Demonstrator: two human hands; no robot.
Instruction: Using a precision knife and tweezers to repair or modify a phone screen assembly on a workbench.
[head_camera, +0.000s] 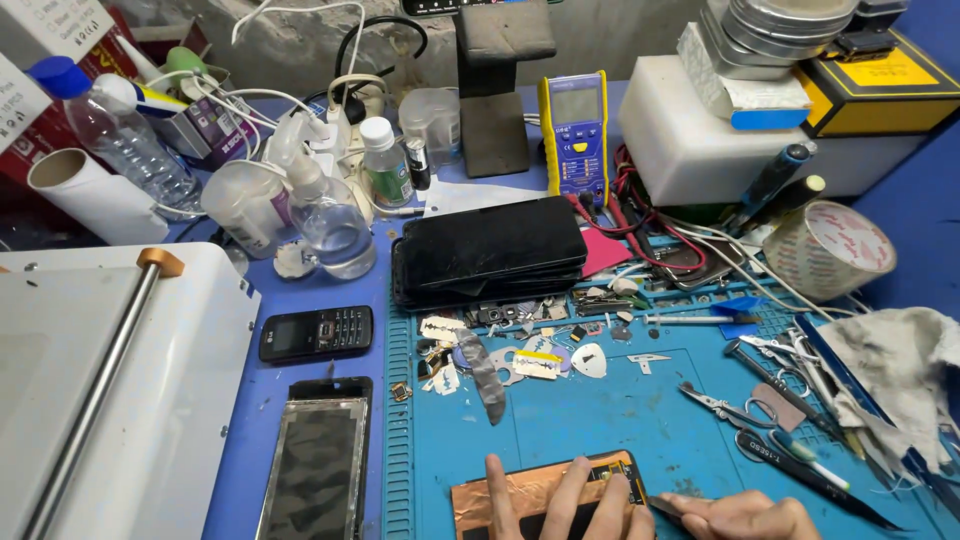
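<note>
My left hand (565, 505) lies with spread fingers on a copper-coloured flat panel (490, 493) at the bottom edge of the blue work mat (600, 410), pressing it down. My right hand (745, 517) sits just right of it, low in the frame, pinching a thin dark tool (668, 507) whose tip points at the panel's right edge. Both hands are cut off by the frame's bottom edge.
A stack of dark phone screens (490, 250) lies mid-table, with small metal scraps (520, 345) below it. Scissors and tweezers (770, 410) lie right, by a grey rag (900, 370) and tape roll (830, 248). A white machine (110, 380), small keypad phone (316, 332), bare screen (315, 465), bottles (330, 215) and multimeter (575, 130) stand left and behind.
</note>
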